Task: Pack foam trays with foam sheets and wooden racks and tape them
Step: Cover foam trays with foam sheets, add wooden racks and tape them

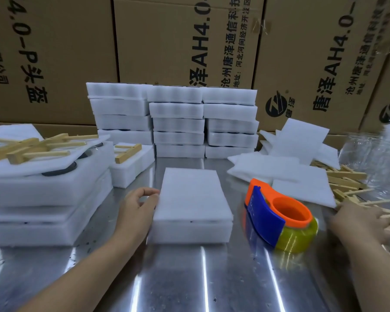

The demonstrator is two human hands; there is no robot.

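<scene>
**Packing station, head view.** A covered foam tray (191,199) lies at the centre of the metal tabletop (189,278). The left hand (140,204), fingers loosely curled, rests against the tray's left edge without clasping it. The right hand (358,218), blurred, lies on the pile of wooden racks (345,180) at the right; whether it grasps one cannot be told. A tape dispenser (279,217) stands between the tray and the right hand. Loose foam sheets (302,149) lie behind the dispenser. 3 stacks of trays (176,122) stand before cardboard boxes (167,41).
</scene>
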